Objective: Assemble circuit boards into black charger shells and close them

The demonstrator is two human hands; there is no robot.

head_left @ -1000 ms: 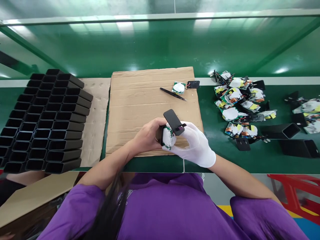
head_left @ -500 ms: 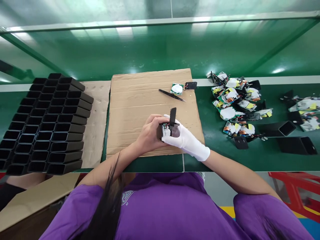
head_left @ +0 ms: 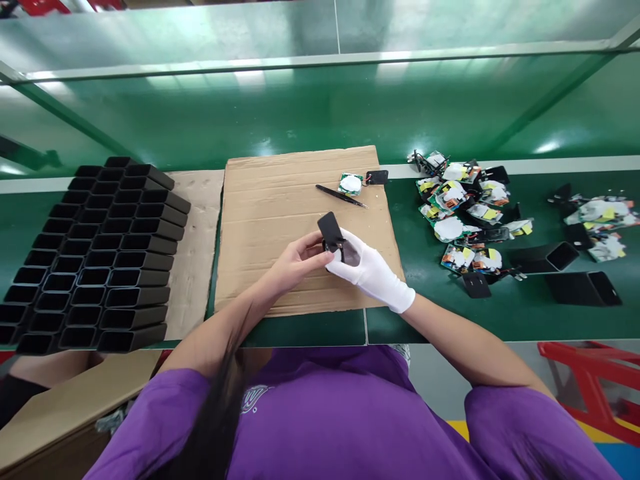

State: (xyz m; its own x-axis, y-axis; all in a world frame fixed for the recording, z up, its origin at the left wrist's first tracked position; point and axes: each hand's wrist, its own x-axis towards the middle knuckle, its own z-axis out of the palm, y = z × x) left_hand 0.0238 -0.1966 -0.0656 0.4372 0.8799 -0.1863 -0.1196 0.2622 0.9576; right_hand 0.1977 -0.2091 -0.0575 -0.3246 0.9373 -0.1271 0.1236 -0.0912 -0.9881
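Note:
A small black end cap (head_left: 331, 230), shaped like a flat rectangular plate, stands tilted between my two hands over the mouth of a black plastic case (head_left: 342, 254). Most of that case is hidden by fingers. My left hand (head_left: 300, 257), bare, is closed on the case from the left, its thumb by the cap's lower edge. From the right, my right hand (head_left: 367, 267) in a white glove wraps round the case. Behind the hands, black tweezers (head_left: 341, 196) lie on the cardboard sheet (head_left: 270, 227), close to a circuit board (head_left: 351, 183) wired to another black end cap (head_left: 377, 177).
At left, many empty black cases (head_left: 115, 260) stand stacked in rows, open ends facing me. A pile of circuit boards (head_left: 450, 193) lies right of the cardboard, with two loose black cases (head_left: 583, 288) beyond. A green panel (head_left: 300, 110) closes off the bench's back.
The end cap has gone from upright to tilted, its broad face now showing over the case mouth. White-covered board parts seen in the case before are now hidden. My left fingers have shifted toward the cap.

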